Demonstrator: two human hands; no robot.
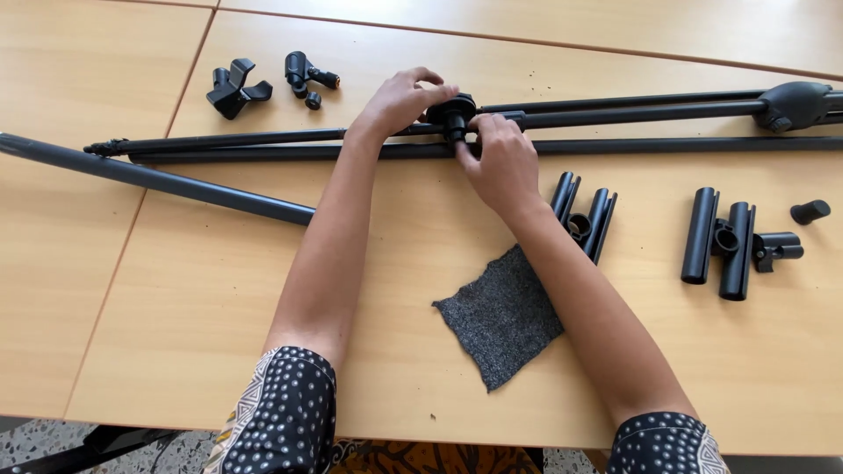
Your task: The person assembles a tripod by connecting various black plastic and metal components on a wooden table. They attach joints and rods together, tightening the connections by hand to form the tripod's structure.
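Left hand (399,101) grips black round knob (452,111) on long stand poles (263,140); right hand (500,158) pinches its stem; grey cloth (500,316) near.

Bare table (176,290) left; cloth (500,316), clamps (733,241) crowd right.

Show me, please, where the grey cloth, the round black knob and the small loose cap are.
grey cloth (502,318), head view, its middle.
round black knob (453,112), head view, its top between the hands.
small loose cap (810,211), head view, its body.
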